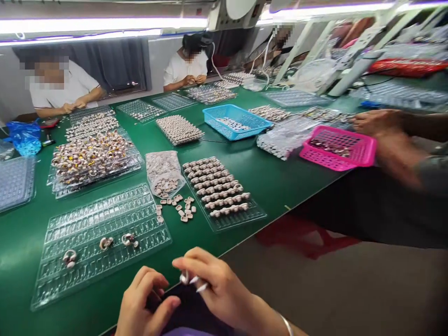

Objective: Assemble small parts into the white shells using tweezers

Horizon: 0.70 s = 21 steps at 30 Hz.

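Note:
My right hand [220, 289] is closed, with a small shiny whitish part [184, 278] at the fingertips. Two pale points of what look like tweezers [201, 285] stick out between its fingers. Just to the left, my left hand [145, 301] has curled fingers with the thumb apart, and nothing shows between them. Beyond my hands lies a clear plastic tray [105, 210] with slots, where a few curved beige-and-brown pieces [106, 242] sit. Small beige caps [184, 212] are scattered by an open plastic bag [163, 165]. Right of them, another tray [238, 224] carries rows of beige pieces [220, 191].
Stacked trays of mixed pieces [93, 156] stand at left, near a blue bag [24, 135]. A blue basket [236, 133] and a pink basket [366, 149] stand farther right. A co-worker's blurred hands [388, 135] are beside the pink basket. Two people work across the green table [241, 163].

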Each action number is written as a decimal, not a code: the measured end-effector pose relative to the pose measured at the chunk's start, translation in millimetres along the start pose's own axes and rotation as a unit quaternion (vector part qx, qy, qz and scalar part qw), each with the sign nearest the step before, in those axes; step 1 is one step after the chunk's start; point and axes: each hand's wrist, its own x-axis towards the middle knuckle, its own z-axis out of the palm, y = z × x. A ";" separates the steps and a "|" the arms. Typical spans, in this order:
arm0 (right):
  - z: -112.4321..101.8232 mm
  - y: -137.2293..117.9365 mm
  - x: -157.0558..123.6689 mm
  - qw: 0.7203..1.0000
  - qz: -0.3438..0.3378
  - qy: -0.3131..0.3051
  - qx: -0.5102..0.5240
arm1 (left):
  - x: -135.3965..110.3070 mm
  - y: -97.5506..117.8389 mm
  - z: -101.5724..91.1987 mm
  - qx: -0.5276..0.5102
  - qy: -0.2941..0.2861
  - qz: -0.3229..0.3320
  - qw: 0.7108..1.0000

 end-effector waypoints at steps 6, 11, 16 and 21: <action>-101.9 73.0 -0.5 0.910 0.194 0.231 -0.283 | 3.8 -10.5 -29.9 0.044 0.034 -0.026 0.998; -140.2 118.5 -1.8 0.884 0.263 0.206 -0.327 | 10.0 -10.4 -44.8 0.081 0.067 -0.021 0.994; -142.2 103.3 -12.1 0.882 0.276 0.186 -0.333 | 11.3 -13.8 -54.8 0.166 0.078 -0.026 0.983; -112.8 64.4 -5.4 0.903 0.197 0.196 -0.328 | 23.2 -15.6 -59.0 0.346 0.063 -0.040 0.935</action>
